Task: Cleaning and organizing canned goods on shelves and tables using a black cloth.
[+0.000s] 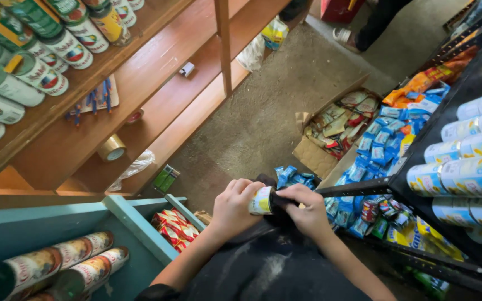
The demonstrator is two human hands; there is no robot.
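**A:** What does the person have in hand?

**B:** A small can (261, 200) with a yellow and white label, held on its side in front of the body. The left hand (234, 207) is curled around its labelled end, and the right hand (307, 210) is closed over a dark cloth (279, 207) pressed against the other end.

**A:** And where is that relative to the black metal rack (358, 188)?

**B:** Just off the rack's near corner, on its left side and nearly level with its front rail. Rows of blue and white cans (464, 167) lie on the rack's shelf, to the right of the held can.

**A:** How far along does the work look?

**B:** Judging from this view, the can is mid-wipe and not yet placed anywhere. The rack already carries many cans; whether those were cleaned cannot be told.

**A:** Anything else near the rack?

**B:** Below it, blue snack packets (379, 139) spill across the floor, and an open cardboard box (314, 157) of packets sits just left of them. Farther left of the rack stand wooden shelves (140, 78) with more tins.
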